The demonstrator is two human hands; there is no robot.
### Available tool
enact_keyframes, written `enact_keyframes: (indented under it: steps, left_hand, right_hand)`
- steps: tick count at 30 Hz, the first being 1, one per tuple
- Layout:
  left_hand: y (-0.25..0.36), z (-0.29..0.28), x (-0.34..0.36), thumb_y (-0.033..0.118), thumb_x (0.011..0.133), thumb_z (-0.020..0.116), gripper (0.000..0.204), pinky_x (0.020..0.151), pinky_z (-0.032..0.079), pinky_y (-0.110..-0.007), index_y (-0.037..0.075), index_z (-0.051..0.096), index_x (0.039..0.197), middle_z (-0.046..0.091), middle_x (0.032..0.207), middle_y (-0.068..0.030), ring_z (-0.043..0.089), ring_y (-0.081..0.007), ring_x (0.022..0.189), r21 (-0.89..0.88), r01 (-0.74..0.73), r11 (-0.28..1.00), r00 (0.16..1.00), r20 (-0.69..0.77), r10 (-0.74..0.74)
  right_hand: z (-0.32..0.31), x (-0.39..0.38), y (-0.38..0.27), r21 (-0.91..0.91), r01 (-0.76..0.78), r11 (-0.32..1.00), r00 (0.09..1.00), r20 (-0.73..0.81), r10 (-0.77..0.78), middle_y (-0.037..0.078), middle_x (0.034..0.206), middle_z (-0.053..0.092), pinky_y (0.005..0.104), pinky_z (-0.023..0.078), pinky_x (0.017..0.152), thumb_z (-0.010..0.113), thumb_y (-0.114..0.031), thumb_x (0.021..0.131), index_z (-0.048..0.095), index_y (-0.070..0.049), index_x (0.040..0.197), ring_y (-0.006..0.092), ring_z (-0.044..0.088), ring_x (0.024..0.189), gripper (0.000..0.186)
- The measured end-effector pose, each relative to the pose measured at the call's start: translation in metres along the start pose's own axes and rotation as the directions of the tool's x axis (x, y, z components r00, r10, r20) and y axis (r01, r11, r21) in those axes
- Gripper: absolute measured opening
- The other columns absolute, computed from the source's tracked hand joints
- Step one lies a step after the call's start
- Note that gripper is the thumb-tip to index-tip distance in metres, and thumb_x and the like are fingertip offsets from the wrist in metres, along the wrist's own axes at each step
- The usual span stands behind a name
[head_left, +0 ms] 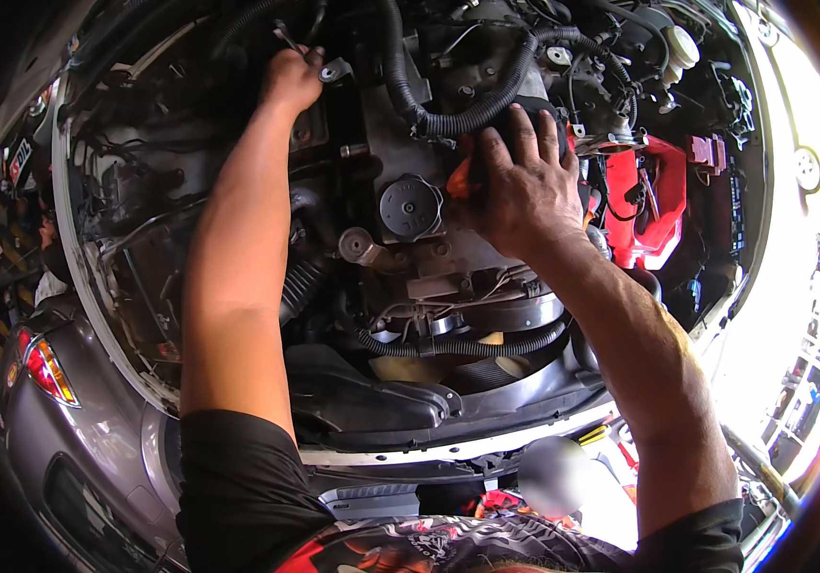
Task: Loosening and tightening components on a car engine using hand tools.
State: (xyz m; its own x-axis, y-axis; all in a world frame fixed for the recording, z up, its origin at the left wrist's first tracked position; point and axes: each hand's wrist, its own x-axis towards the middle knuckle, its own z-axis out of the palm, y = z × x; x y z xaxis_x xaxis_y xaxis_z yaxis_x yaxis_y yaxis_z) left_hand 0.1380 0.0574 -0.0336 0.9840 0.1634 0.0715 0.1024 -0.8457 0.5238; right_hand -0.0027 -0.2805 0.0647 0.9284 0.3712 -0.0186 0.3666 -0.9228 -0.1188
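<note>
Deep in the far left of the engine bay, my left hand is closed around a slim metal tool. The tool's end sticks out above my fingers, while the rest is hidden in my grip. Beside my knuckles is a small metal tab with a hole. My right hand lies palm down on the right side of the engine, fingers stretched and slightly spread. Under it shows a black and orange object, mostly covered, whose kind I cannot make out. Left of that hand is the round black oil filler cap.
A thick corrugated hose loops between my hands. A red plastic container with tools inside sits at the right. The fan shroud and front crossmember lie nearer me. A grey car stands at the left.
</note>
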Motion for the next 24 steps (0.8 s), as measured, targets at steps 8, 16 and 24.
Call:
enact_keyframes:
  steps: [8,16,24]
  left_hand:
    - [-0.029,0.012,0.05,0.038,0.102,0.058,0.049,0.104,0.047,-0.043,-0.005,0.068,0.126,0.062,0.139,-0.0266,0.058,-0.0378,0.134,0.169,0.437,0.883,0.886,0.086,-0.455]
    - [-0.009,-0.005,0.0,0.042,0.105,0.056,0.048,0.104,0.048,-0.043,0.002,0.069,0.127,0.069,0.13,-0.0211,0.064,-0.0353,0.125,-0.265,0.227,0.937,0.964,-0.079,-0.256]
    - [0.011,-0.105,-0.052,0.035,0.11,0.049,0.04,0.083,0.052,-0.031,0.001,0.066,0.124,0.077,0.099,-0.0115,0.072,-0.0191,0.092,-0.748,0.058,0.661,0.866,-0.292,-0.406]
  right_hand:
    - [0.0,-0.001,-0.003,0.027,0.011,1.0,1.0,0.007,-0.011,0.022,0.161,0.034,0.0701,0.031,0.113,0.08,-0.049,0.08,0.05,-0.018,0.146,0.0515,0.029,0.149,0.079]
    - [-0.001,-0.002,0.007,-0.001,0.027,1.0,0.999,-0.028,-0.027,0.024,0.158,0.038,0.0692,0.036,0.11,0.084,-0.047,0.075,0.051,-0.017,0.142,0.0547,0.032,0.146,0.08]
    - [0.003,-0.001,-0.003,-0.003,0.028,1.0,0.999,-0.025,-0.028,0.023,0.157,0.038,0.0686,0.037,0.11,0.082,-0.048,0.077,0.051,-0.015,0.143,0.054,0.034,0.145,0.079]
